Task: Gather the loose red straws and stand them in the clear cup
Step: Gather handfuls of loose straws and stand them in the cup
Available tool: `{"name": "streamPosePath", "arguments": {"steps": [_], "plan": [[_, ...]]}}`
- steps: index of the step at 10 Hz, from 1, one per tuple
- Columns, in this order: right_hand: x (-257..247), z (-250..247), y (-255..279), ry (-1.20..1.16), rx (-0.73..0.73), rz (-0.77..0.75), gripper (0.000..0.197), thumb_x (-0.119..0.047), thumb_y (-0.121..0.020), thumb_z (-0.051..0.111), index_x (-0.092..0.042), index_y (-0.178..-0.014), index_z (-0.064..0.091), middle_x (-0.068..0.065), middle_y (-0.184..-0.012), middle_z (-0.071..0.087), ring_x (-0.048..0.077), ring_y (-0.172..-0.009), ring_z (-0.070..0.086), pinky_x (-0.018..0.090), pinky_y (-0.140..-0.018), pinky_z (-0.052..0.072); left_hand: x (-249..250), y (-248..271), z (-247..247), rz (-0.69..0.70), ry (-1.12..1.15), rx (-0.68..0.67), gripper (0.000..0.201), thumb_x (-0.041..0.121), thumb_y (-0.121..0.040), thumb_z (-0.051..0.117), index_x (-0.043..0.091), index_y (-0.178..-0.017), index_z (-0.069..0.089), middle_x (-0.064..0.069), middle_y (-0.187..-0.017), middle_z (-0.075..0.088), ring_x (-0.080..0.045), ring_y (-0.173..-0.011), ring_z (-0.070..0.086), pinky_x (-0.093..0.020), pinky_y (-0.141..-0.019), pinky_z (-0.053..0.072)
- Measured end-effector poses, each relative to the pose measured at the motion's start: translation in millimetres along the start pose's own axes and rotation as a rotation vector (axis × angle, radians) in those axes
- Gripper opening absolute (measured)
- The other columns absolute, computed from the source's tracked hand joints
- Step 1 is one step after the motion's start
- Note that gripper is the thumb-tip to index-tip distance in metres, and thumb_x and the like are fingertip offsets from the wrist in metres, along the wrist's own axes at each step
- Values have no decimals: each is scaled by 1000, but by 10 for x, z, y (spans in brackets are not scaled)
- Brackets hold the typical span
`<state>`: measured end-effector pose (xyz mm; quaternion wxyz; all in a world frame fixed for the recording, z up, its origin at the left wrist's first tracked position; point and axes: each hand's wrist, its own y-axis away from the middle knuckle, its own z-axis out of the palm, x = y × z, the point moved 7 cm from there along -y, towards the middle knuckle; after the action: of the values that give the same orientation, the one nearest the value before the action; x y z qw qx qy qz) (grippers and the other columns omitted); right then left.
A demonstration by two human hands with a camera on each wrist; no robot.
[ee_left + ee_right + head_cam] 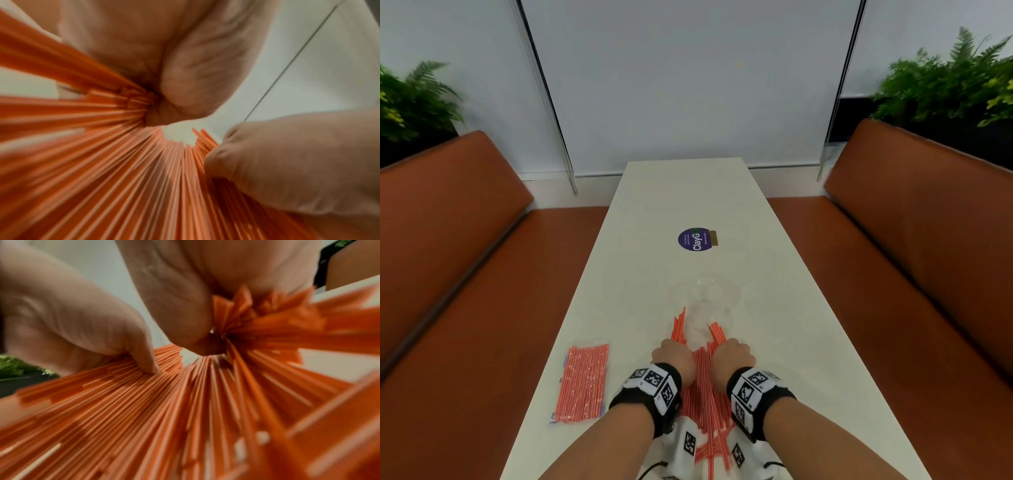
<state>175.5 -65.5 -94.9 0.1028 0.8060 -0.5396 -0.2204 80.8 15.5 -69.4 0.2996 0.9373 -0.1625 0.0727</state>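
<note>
Early in the gathering — clear cup (703,301) mid-tabletop, no straws in it. Loose red straws (705,394) fanned by the near edge; left hand (674,359) and right hand (734,358) each curled round a bunch. Standing them up remains.

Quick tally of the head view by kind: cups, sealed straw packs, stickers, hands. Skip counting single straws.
clear cup: 1
sealed straw pack: 1
round purple sticker: 1
hands: 2, left hand and right hand, each gripping loose red straws
Total: 5
</note>
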Motion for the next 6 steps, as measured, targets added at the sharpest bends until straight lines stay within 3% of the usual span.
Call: {"name": "streamPosePath", "arguments": {"steps": [1, 2, 3, 4, 5, 6], "plan": [[65, -93, -41, -102, -1, 12, 30, -11, -96, 38, -3, -125, 45, 13, -131, 52, 24, -120, 53, 31, -100, 45, -12, -58, -19, 83, 98, -9, 40, 10, -96, 42, -5, -133, 47, -18, -135, 54, -31, -124, 54, -35, -103, 47], [134, -203, -59, -250, -29, -4, 31, -8, -95, 40, 2, -125, 43, 15, -128, 56, 27, -115, 59, 33, -96, 51, -63, -94, -78, 111, 194, -18, 35, 7, -93, 45, -8, -122, 58, -23, -122, 63, -32, -105, 61, -32, -82, 52], [203, -322, -60, -369, -16, -56, 31, -7, -95, 38, 4, -124, 41, 17, -119, 59, 27, -98, 63, 32, -79, 53, -42, 83, -116, 200, -7, -141, 26, -1, -95, 40, -6, -87, 64, -13, -71, 54, -29, -104, 58, -27, -79, 46], [217, -484, -60, -506, 41, -175, 15, -8, -96, 36, 0, -107, 42, 8, -86, 54, 16, -64, 52, 26, -52, 43, -82, 75, -104, 135, 289, -170, 43, -2, -97, 39, 14, -58, 36, 2, -62, 34, -20, -88, 55, -23, -72, 43], [122, -824, -61, -700, 111, -342, 11, -12, -98, 37, -10, -87, 36, 2, -72, 44, 16, -59, 45, 42, -59, 50, -225, -91, -84, 83, 825, -54, 34, -2, -92, 42, 19, -65, 39, -2, -72, 48, -15, -65, 49, -31, -72, 51], [-116, -1270, -36, -989, 131, -462, 17, -14, -100, 35, -14, -84, 34, 1, -69, 39, 12, -57, 39, 34, -57, 45, -193, -48, -84, 110, 897, -101, 13, 3, -91, 41, 14, -87, 45, -14, -97, 56, -21, -78, 54, -43, -85, 54]]}}
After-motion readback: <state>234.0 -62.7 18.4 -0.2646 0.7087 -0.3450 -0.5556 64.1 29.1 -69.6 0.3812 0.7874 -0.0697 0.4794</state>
